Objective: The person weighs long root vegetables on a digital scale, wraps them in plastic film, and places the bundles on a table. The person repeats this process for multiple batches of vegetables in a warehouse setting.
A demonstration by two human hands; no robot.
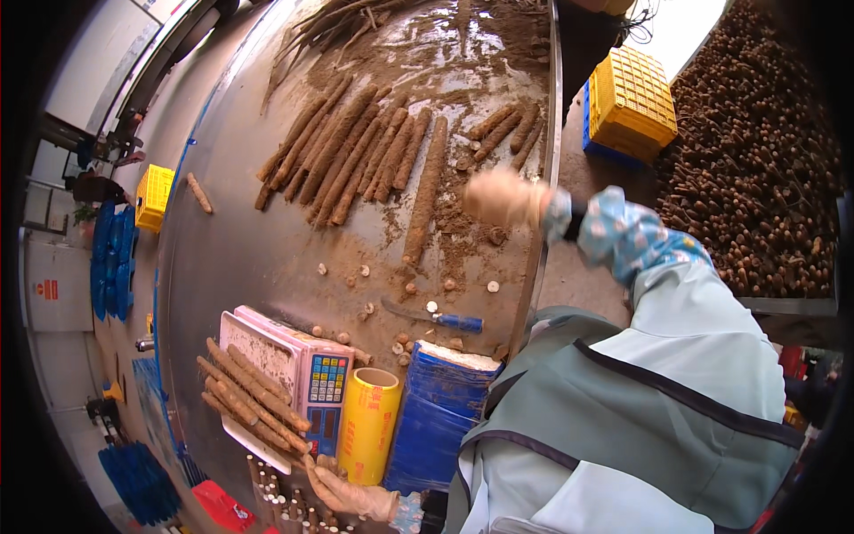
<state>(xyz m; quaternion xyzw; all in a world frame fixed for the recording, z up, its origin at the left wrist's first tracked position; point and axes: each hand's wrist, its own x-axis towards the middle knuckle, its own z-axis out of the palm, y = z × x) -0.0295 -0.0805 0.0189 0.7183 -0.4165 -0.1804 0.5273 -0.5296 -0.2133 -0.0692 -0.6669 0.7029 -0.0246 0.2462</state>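
My right hand [503, 191], gloved and blurred by motion, is over the metal table [222, 267], beside a long brown muddy root [425, 191]; its fingers are smeared. A row of similar roots [329, 156] lies left of it, and shorter pieces [494, 133] above. My left hand [351, 494], gloved, is at the bottom with fingers extended near the ends of several roots [253, 400] on a pink scale [320, 383]. A blue-handled knife [458, 322] lies among cut ends.
A yellow film roll [369, 427] and blue wrapped bundle [440, 418] stand beside the scale. Cut roots [280, 498] are at bottom, thin roots [325, 27] at top. Right are stacked crates [632, 102] and a root-filled bin [747, 169]. Another yellow crate [156, 196] is beyond the table.
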